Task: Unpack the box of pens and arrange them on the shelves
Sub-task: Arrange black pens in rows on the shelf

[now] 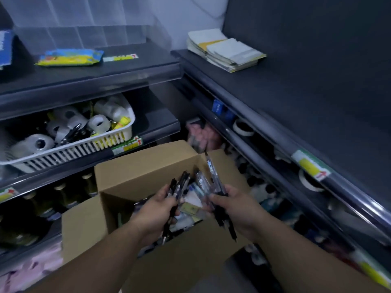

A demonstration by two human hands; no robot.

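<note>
An open brown cardboard box stands in the corner between two dark shelf units, with loose pens and packets inside. Above the box, my left hand grips a bundle of black pens whose tips point up and away. My right hand grips a second bundle of black and clear pens; their lower ends stick out below my palm. The hands are a little apart, both over the box opening.
A white slotted basket of tape rolls sits on the left middle shelf. Above it lies a blue-yellow packet. A stack of paper envelopes rests on the dark top shelf at right. Bottles stand on the lower left shelf.
</note>
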